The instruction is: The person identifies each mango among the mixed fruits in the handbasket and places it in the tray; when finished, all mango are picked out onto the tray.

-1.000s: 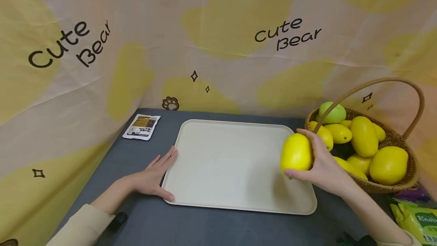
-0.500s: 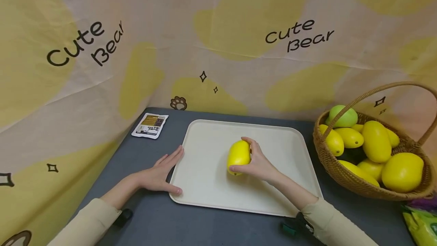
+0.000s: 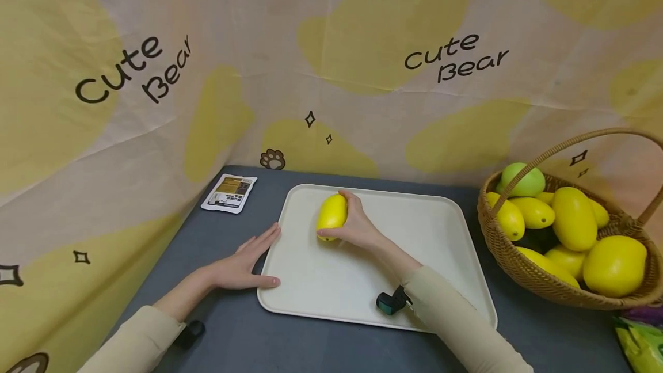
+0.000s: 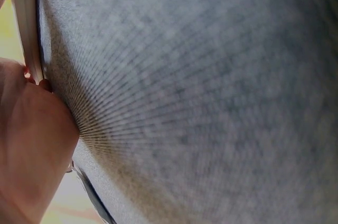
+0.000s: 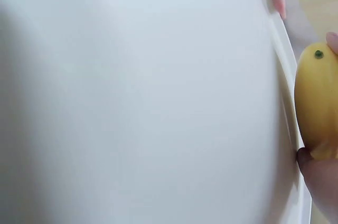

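Note:
My right hand [image 3: 357, 224] grips a smooth yellow mango [image 3: 331, 214] over the back left part of the white tray [image 3: 393, 235]. Thumb and fingers lie on opposite sides of the mango; in the right wrist view its dark stem end shows. Whether the mango touches the tray cannot be told. Along the tray's left rim rests my left hand [image 3: 235, 269], fingers straight and thumb spread apart. The left wrist view catches part of that hand [image 4: 31, 145] beside the pale tray rim [image 4: 25, 23].
A wicker basket [image 3: 505, 266] with a tall handle stands right of the tray, holding several yellow fruits and a green one [image 3: 523, 180]. A flat printed packet [image 3: 229, 193] lies at the back left. Green packaging [image 3: 639, 341] shows at the lower right. Patterned cloth [image 3: 362, 73] hangs behind.
My right hand has carried the mango leftward from beside the basket, across the tray to its back left part. My left hand stays at the tray's left rim. The head view has shifted slightly.

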`<state>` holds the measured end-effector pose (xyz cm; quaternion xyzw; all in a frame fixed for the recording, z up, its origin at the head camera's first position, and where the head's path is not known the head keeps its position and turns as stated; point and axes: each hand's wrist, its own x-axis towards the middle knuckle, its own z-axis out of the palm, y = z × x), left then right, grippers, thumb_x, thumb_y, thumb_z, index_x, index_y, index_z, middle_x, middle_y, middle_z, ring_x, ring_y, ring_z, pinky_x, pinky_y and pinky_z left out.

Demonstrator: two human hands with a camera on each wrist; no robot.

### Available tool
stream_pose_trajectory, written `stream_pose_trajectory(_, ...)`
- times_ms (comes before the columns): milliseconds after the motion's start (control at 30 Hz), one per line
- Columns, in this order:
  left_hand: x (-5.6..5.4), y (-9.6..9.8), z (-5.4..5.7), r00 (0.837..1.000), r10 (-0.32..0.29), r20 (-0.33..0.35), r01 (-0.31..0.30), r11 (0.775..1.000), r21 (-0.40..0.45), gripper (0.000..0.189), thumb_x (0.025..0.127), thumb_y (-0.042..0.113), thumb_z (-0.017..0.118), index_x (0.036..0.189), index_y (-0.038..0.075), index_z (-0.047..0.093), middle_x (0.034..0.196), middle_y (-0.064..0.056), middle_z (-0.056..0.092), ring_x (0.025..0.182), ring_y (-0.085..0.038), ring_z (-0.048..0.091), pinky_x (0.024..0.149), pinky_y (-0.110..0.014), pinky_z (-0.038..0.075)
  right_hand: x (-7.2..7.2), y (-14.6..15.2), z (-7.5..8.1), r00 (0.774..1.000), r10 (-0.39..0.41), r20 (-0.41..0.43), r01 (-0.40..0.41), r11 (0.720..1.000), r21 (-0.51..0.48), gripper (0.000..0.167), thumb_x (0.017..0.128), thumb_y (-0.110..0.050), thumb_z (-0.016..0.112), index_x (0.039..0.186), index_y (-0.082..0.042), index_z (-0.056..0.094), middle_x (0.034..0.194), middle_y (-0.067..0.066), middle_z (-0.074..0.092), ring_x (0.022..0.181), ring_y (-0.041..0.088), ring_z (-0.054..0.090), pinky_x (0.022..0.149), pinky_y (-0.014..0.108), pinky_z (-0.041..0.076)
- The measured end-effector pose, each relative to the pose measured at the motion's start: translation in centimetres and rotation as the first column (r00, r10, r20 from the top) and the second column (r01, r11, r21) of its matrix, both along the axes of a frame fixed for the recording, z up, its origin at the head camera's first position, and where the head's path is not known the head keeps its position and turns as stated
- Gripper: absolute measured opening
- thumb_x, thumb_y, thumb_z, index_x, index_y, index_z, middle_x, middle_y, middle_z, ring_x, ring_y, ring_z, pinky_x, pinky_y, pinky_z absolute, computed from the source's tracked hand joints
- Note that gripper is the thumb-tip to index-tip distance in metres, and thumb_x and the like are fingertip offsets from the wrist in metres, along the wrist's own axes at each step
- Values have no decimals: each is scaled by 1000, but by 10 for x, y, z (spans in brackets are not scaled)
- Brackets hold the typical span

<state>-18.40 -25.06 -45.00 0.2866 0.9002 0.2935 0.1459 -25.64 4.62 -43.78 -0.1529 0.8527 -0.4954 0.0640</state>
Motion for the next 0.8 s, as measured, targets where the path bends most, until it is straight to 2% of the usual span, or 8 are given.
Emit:
stream_pose_trajectory(133,0,-1,1,1000,10,16,-10,1000,-12,105,86,52,67,157,5,6,163,-11,-1,148,-32,6,114,-56,2,-10,-13,-3,999,11,-53,-9,999,39,112,68,-37,86,153,-8,18,148,14,26,122,28,41,103,45,37)
stream_pose_trajectory(267,0,-2,2,1000,16,24,-15,1000,-16,105,86,53,67,157,6,5,163,-10,-2,148,-31,6,114,-56,1,-18,-25,-5,999,19,-44,-20,1000,-18,115,68,-35,86,154,-8,14,148,13,30,123,27,43,106,45,36)
stream_pose_trajectory(433,1,-2,3,999,21,25,-21,1000,-17,105,86,54,67,157,6,6,164,-10,-2,148,-31,6,114,-56,1,-27,-35,-7,999,21,-34,-23,998,-53,111,70,-34,86,153,-8,17,143,12,38,118,25,48,102,42,39)
stream_pose_trajectory(800,2,0,3,999,32,38,-31,999,-12,105,85,55,67,157,7,7,164,-8,-1,148,-32,6,114,-57,2,-32,-43,-15,999,11,-39,-14,998,-69,110,70,-36,86,153,-9,19,145,10,37,118,24,47,102,41,40)
